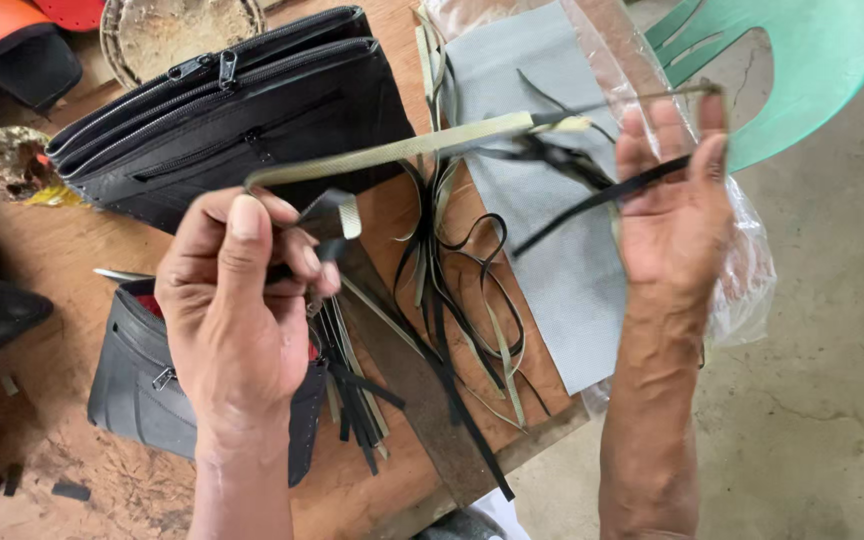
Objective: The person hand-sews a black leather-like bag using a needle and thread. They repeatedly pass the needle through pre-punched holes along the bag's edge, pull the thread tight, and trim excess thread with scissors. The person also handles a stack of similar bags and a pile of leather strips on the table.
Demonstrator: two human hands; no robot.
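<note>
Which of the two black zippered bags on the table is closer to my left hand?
The smaller black bag, directly beneath the left hand; the larger bag lies farther away.

The left hand (237, 310) hides part of a small black pouch (132, 385); the green chair (802, 60) is cut off above.

A clear plastic bag (742, 260) lies at the far right of the wooden table (72, 270), crumpled and see-through, with its edge hanging off the table side. A flat grey sheet of fabric (552, 250) lies partly inside it. The right hand (672, 215) is raised in front of the bag. No labels, signs or screens show.
</note>
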